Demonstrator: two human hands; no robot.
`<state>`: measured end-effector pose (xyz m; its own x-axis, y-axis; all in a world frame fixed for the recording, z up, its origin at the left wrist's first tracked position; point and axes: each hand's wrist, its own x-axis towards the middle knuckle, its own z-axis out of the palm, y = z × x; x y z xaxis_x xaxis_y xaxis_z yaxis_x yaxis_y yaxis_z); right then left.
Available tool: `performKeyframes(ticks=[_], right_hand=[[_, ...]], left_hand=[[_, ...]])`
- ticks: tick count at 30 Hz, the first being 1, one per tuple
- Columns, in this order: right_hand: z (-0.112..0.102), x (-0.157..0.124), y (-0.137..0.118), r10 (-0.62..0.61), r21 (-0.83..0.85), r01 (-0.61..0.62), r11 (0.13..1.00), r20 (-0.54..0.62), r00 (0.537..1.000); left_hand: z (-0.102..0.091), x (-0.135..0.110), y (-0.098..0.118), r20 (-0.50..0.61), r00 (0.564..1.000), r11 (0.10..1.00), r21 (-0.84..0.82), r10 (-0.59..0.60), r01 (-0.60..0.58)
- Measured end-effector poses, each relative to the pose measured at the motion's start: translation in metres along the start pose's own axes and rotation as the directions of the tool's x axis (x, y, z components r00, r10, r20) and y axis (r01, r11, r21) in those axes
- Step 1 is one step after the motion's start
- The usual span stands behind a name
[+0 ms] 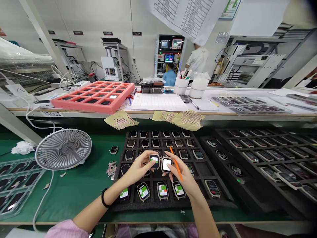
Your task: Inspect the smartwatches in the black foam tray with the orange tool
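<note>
My left hand point(143, 166) is closed on a smartwatch point(154, 160) whose screen shows green and white blocks, the thumb lying on the glass. In my right hand point(180, 170) is a second smartwatch point(166, 165) with a bright white screen, its thumb or fingertip on the display. An orange stick-like tool point(176, 163), perhaps a pen or pry stick, also runs along the right hand's fingers. Both watches are held side by side above a black foam tray point(201, 169) with rows of watches. In its front row, a watch point(162, 190) and several others have lit green-and-white screens.
A round fan point(63, 148) stands left, its white cable point(47, 195) crossing the green mat. Paper scraps point(111, 170) and a small watch point(114, 150) lie beside the tray. More black trays point(247, 172) are at right. A pink foam tray point(94, 96) sits on the shelf.
</note>
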<state>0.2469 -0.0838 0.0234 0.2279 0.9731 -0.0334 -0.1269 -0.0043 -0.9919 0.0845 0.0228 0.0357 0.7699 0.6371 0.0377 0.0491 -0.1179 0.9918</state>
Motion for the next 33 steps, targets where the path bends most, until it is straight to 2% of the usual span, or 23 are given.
performKeyframes(ticks=[3,9,14,20,28,33], right_hand=[[0.002,-0.001,-0.002,-0.022,0.002,0.022,1.000,-0.023,0.999],[0.005,0.000,-0.001,-0.084,-0.015,0.084,0.996,-0.032,0.996],[0.001,0.002,0.005,-0.061,-0.021,0.061,0.998,-0.028,0.998],[0.000,0.003,0.012,-0.040,0.045,0.040,0.998,-0.007,0.999],[0.002,0.003,0.007,-0.020,0.014,0.021,1.000,-0.061,0.998],[0.005,0.004,0.004,-0.054,0.004,0.055,0.998,-0.110,0.992]], left_hand=[[0.000,0.000,-0.002,-0.005,1.000,1.000,0.013,0.008,-0.008],[-0.002,0.001,-0.003,-0.042,0.997,0.998,0.011,-0.068,0.069],[-0.002,0.001,-0.005,-0.015,0.999,0.999,0.000,-0.046,0.046],[-0.001,0.000,-0.006,-0.013,1.000,0.999,0.035,-0.009,0.009],[-0.002,0.001,-0.004,-0.035,0.998,0.999,-0.001,-0.046,0.046],[-0.001,0.001,-0.002,-0.061,0.996,0.998,0.006,-0.062,0.062]])
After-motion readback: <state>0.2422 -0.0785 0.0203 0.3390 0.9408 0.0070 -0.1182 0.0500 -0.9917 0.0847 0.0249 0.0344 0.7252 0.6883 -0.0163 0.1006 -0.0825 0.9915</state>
